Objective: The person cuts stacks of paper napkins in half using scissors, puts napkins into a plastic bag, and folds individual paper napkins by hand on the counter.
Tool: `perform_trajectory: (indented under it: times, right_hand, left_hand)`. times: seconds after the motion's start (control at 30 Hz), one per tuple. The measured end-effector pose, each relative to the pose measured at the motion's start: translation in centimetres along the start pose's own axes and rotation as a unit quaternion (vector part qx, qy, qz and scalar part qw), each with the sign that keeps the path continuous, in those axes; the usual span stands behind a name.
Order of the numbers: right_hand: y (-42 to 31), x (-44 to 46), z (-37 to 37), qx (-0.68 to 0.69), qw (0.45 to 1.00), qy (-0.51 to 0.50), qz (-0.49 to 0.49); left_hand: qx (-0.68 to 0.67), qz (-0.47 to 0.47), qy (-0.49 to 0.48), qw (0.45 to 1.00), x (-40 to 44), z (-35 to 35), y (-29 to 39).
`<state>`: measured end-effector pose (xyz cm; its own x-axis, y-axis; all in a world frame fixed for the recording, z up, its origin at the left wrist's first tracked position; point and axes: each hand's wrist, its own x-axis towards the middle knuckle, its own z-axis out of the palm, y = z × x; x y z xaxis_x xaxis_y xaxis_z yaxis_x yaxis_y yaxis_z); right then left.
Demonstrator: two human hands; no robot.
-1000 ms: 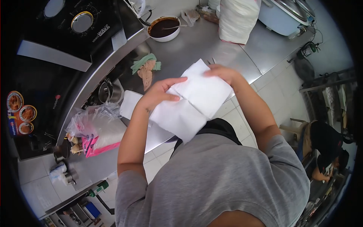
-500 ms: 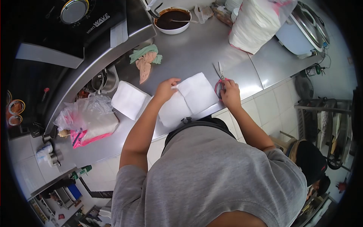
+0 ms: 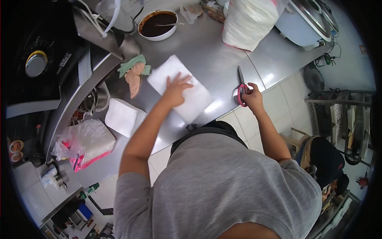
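My left hand [image 3: 177, 91] lies with spread fingers on a stack of white paper napkins [image 3: 195, 104] on the steel counter. A pair of scissors [image 3: 242, 91] with pink-red handles is in my right hand [image 3: 253, 98], fingers closed at the handle loops. Its blades are together and point away from me, over the counter near its front edge. Left of my left forearm sits a second stack of white napkins [image 3: 123, 116], folded and partly hidden by the arm.
Green and peach cloths [image 3: 134, 75] lie on the steel counter [image 3: 207, 47]. Behind them stands a white bowl of dark sauce [image 3: 158, 28] with a spoon. A plastic-wrapped white pack [image 3: 93, 137] is at left, a large white bag [image 3: 250, 24] at back right. Another person [image 3: 324, 159] is at right.
My left hand has gone from pinching the napkins' edge to lying flat on them. The napkins moved left and away, their pieces now together. The scissors shifted right and their blades closed.
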<state>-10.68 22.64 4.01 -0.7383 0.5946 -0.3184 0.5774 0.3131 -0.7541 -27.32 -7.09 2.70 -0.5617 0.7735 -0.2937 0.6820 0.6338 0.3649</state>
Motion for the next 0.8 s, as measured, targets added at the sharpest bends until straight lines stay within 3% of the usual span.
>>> perform_trajectory:
  times: [0.07,0.1,0.17,0.23,0.27,0.3,0.37,0.4,0.43,0.53,0.57,0.63,0.67,0.77,0.8]
  right_hand:
    - [1.7,-0.1,-0.9,0.198,0.978,-0.007,0.073]
    - [3.1,-0.1,-1.1,0.283,0.956,-0.032,0.068]
    - [3.7,-1.1,-0.8,0.485,0.857,-0.138,0.106]
    - [3.0,-2.5,-0.6,0.628,0.736,-0.22,0.124]
    - [2.8,-3.2,-0.1,0.64,0.723,-0.215,0.146]
    - [2.8,-3.7,0.3,0.639,0.718,-0.235,0.145]
    - [1.3,-4.9,0.7,0.632,0.706,-0.28,0.156]
    - [1.1,-5.5,0.9,0.594,0.73,-0.307,0.143]
    - [0.9,-5.8,1.2,0.555,0.75,-0.335,0.128]
    - [0.4,-6.6,1.5,0.413,0.821,-0.381,0.103]
    - [1.0,-6.9,1.7,0.384,0.834,-0.384,0.098]
    - [2.8,-6.8,2.2,0.268,0.866,-0.416,0.064]
    - [2.9,-6.9,2.4,0.238,0.87,-0.429,0.058]
    - [2.2,-7.0,2.3,0.12,0.869,-0.479,0.035]
    - [1.7,-7.1,2.6,0.111,0.863,-0.491,0.031]
  left_hand:
    - [-0.037,-0.009,0.044,0.998,0.6,-1.9,-0.3]
    - [-0.056,-0.076,0.118,0.989,1.1,-1.4,0.5]
    - [-0.089,-0.206,0.259,0.94,2.5,0.9,2.4]
    - [-0.004,-0.205,0.258,0.944,2.8,4.7,1.6]
    - [0.036,-0.204,0.257,0.944,2.7,6.0,1.6]
    - [0.047,-0.168,0.224,0.959,2.2,5.3,1.7]
    - [0.064,0.028,0.157,0.985,1.7,4.1,-0.1]
    - [0.072,0.122,0.12,0.983,1.2,3.4,-1.0]
    - [0.101,0.16,0.084,0.978,1.0,2.1,-1.5]
    - [0.07,0.137,0.139,0.978,-0.5,0.5,0.0]
    - [0.046,0.077,0.23,0.969,-1.4,1.7,1.1]
    - [0.001,-0.027,0.21,0.977,-4.0,3.1,4.6]
    - [-0.023,-0.081,0.197,0.977,-4.8,3.7,5.4]
    - [0.004,-0.078,0.267,0.96,-4.9,5.9,5.1]
    - [0.014,-0.079,0.247,0.966,-4.7,5.9,4.9]
